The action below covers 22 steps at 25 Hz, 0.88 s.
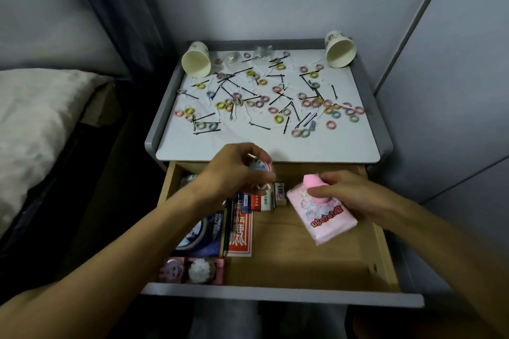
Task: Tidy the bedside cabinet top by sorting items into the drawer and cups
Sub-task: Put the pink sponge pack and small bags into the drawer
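Note:
The cabinet top (pixel 275 146) is strewn with several small coloured hair ties (pixel 278 119) and black bobby pins (pixel 260 126). Two paper cups lie on their sides at its back corners, the left cup (pixel 196 60) and the right cup (pixel 340 49). Below, the wooden drawer (pixel 297 259) stands pulled out. My left hand (pixel 234 170) hovers over the drawer's back left and grips a small round pink-and-blue keychain charm (pixel 260 168). My right hand (pixel 347 195) holds a pink tissue pack (pixel 325 215) together with a small pink item (pixel 314 187) above the drawer's right side.
In the drawer's left part lie a red card box (pixel 242 234), a blue packet with a tape roll (pixel 203 231), small boxes (pixel 279 194) and a pink box with badges (pixel 192 270). A bed with a pillow (pixel 35 129) is at left, a wall panel at right.

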### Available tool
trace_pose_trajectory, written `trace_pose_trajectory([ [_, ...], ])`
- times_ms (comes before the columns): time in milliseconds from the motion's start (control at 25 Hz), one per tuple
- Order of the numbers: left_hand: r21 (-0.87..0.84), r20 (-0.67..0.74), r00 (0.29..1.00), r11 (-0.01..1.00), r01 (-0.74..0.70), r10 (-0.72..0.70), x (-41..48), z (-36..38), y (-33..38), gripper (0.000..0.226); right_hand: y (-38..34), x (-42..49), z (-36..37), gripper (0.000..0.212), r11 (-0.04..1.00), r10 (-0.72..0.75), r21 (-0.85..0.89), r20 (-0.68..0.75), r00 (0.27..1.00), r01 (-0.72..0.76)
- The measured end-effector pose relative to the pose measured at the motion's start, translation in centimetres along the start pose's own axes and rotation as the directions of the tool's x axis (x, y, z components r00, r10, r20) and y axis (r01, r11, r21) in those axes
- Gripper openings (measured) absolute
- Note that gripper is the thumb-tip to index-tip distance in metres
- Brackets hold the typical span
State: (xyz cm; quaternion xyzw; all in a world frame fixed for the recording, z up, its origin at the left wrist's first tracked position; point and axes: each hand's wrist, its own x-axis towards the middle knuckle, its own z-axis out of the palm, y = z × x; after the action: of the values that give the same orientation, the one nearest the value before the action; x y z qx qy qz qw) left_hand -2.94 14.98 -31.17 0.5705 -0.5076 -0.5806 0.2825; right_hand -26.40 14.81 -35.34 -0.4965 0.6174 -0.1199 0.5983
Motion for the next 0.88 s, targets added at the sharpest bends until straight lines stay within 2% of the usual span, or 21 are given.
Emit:
trace_pose_trajectory([
  [120, 0.066, 0.030, 0.999, 0.998, 0.022, -0.024, 0.3, 0.5, -2.1, 0.019, 2.9, 1.8, 0.8, 0.024, 0.992, 0.007, 0.124, -0.228, 0.974, 0.022],
  [200, 0.078, 0.001, 1.000, 0.997, 0.026, -0.027, 0.8, 0.2, -3.1, 0.020, 4.8, 3.3, 1.4, 0.024, 0.991, 0.023, 0.132, -0.285, 0.958, 0.015],
  [320, 0.115, 0.018, 1.000, 0.993, -0.004, 0.002, 1.2, 0.4, -3.9, 0.018, 7.4, 5.4, 1.6, 0.032, 0.979, -0.057, -0.202, -0.354, 0.933, -0.017],
  [400, 0.123, 0.045, 0.999, 0.992, -0.012, 0.006, 1.2, 1.0, -4.3, 0.018, 8.5, 5.7, 2.0, 0.041, 0.877, -0.149, -0.476, -0.392, 0.908, -0.062],
  [440, 0.122, 0.052, 0.999, 0.992, -0.009, 0.003, 1.2, 1.3, -4.5, 0.019, 8.7, 5.6, 2.4, 0.043, 0.779, -0.256, -0.623, -0.416, 0.873, -0.068],
  [520, 0.111, 0.064, 0.998, 0.994, -0.005, -0.002, 1.3, 1.6, -4.9, 0.019, 8.6, 5.3, 3.1, 0.041, 0.532, -0.515, -0.847, -0.341, 0.786, -0.019],
  [560, 0.099, 0.068, 0.998, 0.995, -0.005, -0.002, 1.2, 1.7, -5.1, 0.019, 8.4, 5.1, 3.3, 0.039, 0.467, -0.576, -0.883, -0.264, 0.774, 0.046],
  [640, 0.084, 0.061, 0.998, 0.996, -0.004, -0.001, 1.2, 1.6, -5.4, 0.018, 8.2, 4.8, 3.7, 0.035, 0.408, -0.573, -0.892, -0.086, 0.815, 0.193],
  [720, 0.077, 0.059, 0.998, 0.997, -0.001, -0.004, 0.9, 1.7, -5.4, 0.017, 8.6, 4.6, 4.0, 0.034, 0.327, -0.549, -0.914, 0.022, 0.836, 0.239],
  [880, 0.110, 0.078, 0.997, 0.994, 0.001, -0.010, 0.8, 1.8, -5.6, 0.017, 8.8, 4.4, 3.4, 0.030, 0.338, -0.527, -0.929, -0.051, 0.848, 0.154],
])
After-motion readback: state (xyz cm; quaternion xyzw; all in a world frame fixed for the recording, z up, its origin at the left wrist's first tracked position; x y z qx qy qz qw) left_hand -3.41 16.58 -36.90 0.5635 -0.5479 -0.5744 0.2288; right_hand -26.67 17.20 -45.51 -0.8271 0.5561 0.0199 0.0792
